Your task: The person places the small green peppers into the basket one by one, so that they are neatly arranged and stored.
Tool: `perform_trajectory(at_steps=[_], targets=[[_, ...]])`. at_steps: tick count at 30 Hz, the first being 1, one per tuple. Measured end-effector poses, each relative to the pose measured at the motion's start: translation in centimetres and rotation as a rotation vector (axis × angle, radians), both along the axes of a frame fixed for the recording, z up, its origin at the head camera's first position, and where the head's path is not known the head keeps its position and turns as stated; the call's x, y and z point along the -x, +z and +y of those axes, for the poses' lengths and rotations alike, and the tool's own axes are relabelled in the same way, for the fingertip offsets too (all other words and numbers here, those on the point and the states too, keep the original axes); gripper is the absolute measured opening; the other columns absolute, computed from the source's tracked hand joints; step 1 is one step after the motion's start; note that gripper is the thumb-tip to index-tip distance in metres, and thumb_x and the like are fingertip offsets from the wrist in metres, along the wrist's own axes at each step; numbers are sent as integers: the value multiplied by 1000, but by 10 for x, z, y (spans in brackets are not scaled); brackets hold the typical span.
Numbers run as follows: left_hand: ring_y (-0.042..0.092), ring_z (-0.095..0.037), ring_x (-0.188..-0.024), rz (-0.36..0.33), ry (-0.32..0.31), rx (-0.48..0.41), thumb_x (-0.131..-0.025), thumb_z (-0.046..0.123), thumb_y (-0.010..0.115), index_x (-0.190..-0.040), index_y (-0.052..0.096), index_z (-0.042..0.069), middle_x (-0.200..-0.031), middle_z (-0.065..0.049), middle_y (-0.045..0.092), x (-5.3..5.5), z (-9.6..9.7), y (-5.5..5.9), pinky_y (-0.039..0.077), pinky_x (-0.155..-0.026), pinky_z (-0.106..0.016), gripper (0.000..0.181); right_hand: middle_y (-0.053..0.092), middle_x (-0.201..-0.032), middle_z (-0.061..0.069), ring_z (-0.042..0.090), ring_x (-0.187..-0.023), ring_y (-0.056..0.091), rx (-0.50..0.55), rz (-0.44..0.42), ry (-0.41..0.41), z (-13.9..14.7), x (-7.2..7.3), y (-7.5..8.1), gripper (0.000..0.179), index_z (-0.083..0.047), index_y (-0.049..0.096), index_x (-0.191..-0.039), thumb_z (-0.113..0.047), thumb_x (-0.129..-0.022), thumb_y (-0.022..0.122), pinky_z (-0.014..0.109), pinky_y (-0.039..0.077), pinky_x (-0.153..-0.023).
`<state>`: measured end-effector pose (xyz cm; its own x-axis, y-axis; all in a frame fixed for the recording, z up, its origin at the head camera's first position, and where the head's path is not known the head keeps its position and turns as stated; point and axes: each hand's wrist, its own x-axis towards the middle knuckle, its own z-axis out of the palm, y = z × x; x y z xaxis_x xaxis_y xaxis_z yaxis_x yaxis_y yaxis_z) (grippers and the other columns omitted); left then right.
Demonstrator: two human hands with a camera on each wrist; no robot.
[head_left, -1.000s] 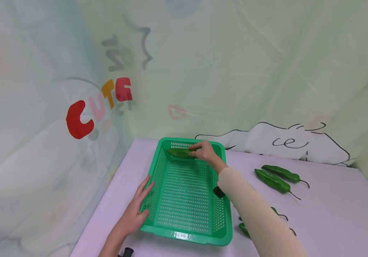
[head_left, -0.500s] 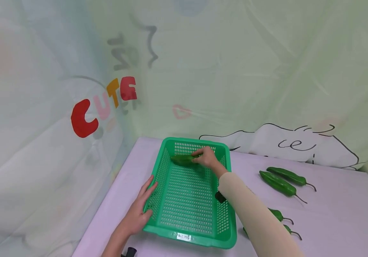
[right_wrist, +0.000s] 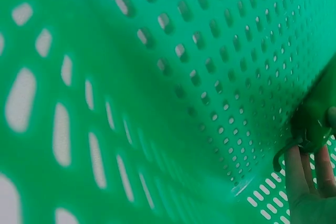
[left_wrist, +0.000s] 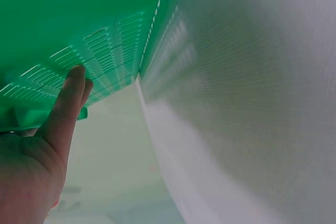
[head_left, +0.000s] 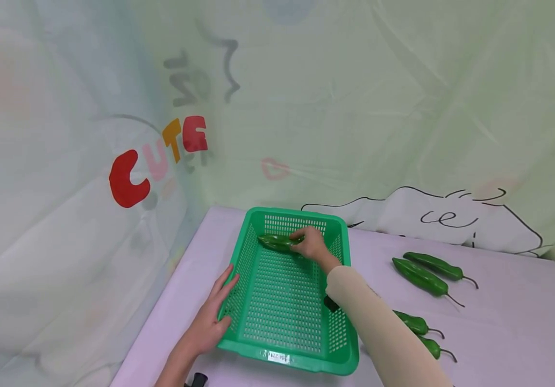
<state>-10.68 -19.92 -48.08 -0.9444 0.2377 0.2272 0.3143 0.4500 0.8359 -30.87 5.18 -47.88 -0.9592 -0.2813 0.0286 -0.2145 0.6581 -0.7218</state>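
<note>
Inside the far end of a green plastic basket (head_left: 282, 363), my right hand (head_left: 310, 243) holds a long green chili pepper (head_left: 274, 243) by its stem end. The pepper lies crosswise along the far wall, tip to the left. Close up in the right wrist view, the fingers of my right hand (right_wrist: 311, 187) are at the pepper's (right_wrist: 315, 116) stem end, its curled stem beside them. My left hand (head_left: 208, 324) rests on the basket's left side, fingers spread over the rim. In the left wrist view, a straight finger (left_wrist: 71, 95) touches the basket's outer slotted wall.
Two long green peppers (head_left: 420, 277) lie on the white table (head_left: 514, 317) to the right. Nearer, two more peppers (head_left: 415, 324) are partly hidden behind my right sleeve (head_left: 384, 328). A printed curtain (head_left: 355, 123) stands behind and to the left of the table.
My right hand has lowered the pepper from beside the far rim onto the basket floor. My left hand stays on the basket's side. The head view has shifted slightly.
</note>
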Motion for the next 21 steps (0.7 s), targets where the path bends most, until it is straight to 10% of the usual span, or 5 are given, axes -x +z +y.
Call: perform_trajectory(at_steps=[9,21], targets=[[13,-32,-149,12,-1,2,-69,-16,48,-153,30,1,-165,-6,12,-1,1,0,20,-109,-66,88,67,-117,20,35,-111,61,2,10,-9,1,-6,7,34,5,69,-115,-4,-84,74,46,51,-91],[13,-37,-149,42,-7,3,-67,-16,51,-153,31,2,-164,-9,14,-1,-1,-2,18,-109,-67,89,60,-129,26,42,-115,59,91,17,116,5,-16,55,47,8,60,-129,-12,-88,71,47,50,-92]])
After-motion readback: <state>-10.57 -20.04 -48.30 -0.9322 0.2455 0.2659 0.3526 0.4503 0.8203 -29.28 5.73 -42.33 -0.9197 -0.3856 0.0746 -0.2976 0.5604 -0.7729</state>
